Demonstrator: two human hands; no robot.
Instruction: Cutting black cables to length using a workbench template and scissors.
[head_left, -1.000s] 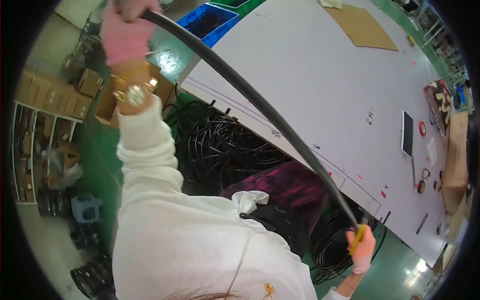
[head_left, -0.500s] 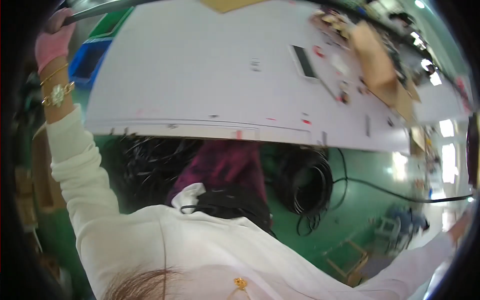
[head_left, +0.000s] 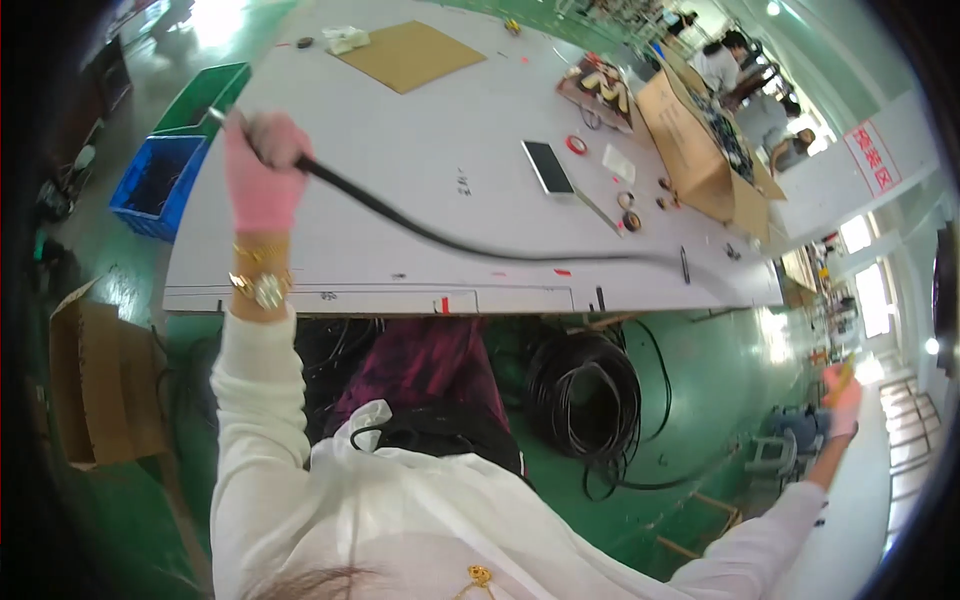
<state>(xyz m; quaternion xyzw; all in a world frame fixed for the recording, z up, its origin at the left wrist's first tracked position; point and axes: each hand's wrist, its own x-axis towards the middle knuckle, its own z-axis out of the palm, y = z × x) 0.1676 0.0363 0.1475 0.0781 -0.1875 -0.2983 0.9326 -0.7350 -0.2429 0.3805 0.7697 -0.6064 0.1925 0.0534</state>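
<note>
My left hand point(head_left: 266, 175), in a pink glove, is closed around a black cable point(head_left: 410, 228) above the left part of the white table point(head_left: 350, 240). A short grey end of the cable sticks out past the fist on the far side. From the fist the cable sags across the tabletop toward the right edge, where it blurs. Out to the far right, beyond the table, my right hand point(head_left: 842, 408) wears a pink glove and is closed on a slim yellow object point(head_left: 846, 372), its kind too small and blurred to make out.
A phone point(head_left: 548, 168), tape rolls point(head_left: 576, 145) and an open carton point(head_left: 690, 140) lie on the table's right side; a cardboard sheet point(head_left: 412, 57) lies at the back. Green point(head_left: 205, 98) and blue point(head_left: 158, 188) bins stand left. A black cable coil point(head_left: 582, 395) sits below the front edge.
My left hand has come inward from the far upper left, and the cable has gone from stretched across the far side to sagging over the table. My right hand has come further into view.
</note>
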